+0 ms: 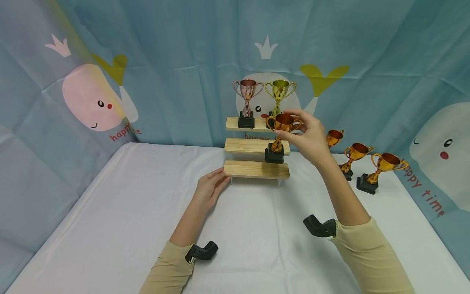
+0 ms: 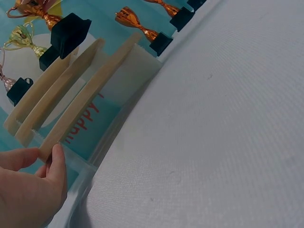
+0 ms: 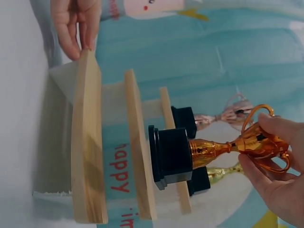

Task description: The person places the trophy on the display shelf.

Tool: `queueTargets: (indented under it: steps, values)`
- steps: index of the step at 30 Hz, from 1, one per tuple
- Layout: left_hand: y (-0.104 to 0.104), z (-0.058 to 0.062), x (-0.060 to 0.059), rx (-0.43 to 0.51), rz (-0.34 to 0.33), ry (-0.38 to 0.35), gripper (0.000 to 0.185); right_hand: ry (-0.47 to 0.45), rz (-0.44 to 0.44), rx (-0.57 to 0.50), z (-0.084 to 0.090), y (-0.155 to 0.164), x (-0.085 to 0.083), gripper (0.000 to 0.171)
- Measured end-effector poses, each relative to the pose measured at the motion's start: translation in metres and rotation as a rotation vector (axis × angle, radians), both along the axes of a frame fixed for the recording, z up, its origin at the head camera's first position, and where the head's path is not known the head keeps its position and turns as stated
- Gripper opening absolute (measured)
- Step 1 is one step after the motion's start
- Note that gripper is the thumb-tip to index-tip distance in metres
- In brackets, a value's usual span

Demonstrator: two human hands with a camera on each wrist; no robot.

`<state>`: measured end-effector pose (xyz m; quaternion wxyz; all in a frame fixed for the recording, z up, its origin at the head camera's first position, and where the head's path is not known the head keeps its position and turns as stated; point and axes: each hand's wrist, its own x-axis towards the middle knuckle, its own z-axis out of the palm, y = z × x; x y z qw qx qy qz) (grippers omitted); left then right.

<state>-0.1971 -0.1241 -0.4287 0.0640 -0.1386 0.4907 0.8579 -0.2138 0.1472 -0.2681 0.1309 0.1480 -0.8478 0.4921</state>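
Note:
My right hand (image 1: 312, 136) pinches the cup of an orange-gold trophy (image 1: 274, 154), which stands upright in front of a three-tier wooden shelf (image 1: 244, 169). In the right wrist view the trophy's black base (image 3: 172, 154) overlaps the middle board (image 3: 138, 147). Thumb and fingers of my left hand (image 1: 209, 190) pinch the left end of the lowest board (image 2: 90, 92). On the top tier, a rose-gold trophy (image 1: 247, 100) sits at the left. Beside it stands a yellow-gold trophy (image 1: 280, 90), its base partly hidden by the held one.
Right of the shelf, an orange trophy (image 1: 334, 138) is partly covered by my right arm. Nearer are a second orange trophy (image 1: 355, 153) and a third (image 1: 387, 163). White cloth (image 1: 147, 212) covers the table, and a blue printed curtain (image 1: 176, 81) hangs behind the shelf.

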Motion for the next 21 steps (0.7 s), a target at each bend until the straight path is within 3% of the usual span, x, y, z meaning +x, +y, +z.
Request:
queueTargets:
  steps: [21]
  values:
    - [0.000,0.000,0.000,-0.004,0.003,-0.001,0.046,-0.011,0.053,-0.044,0.001,-0.037,-0.030,0.060]
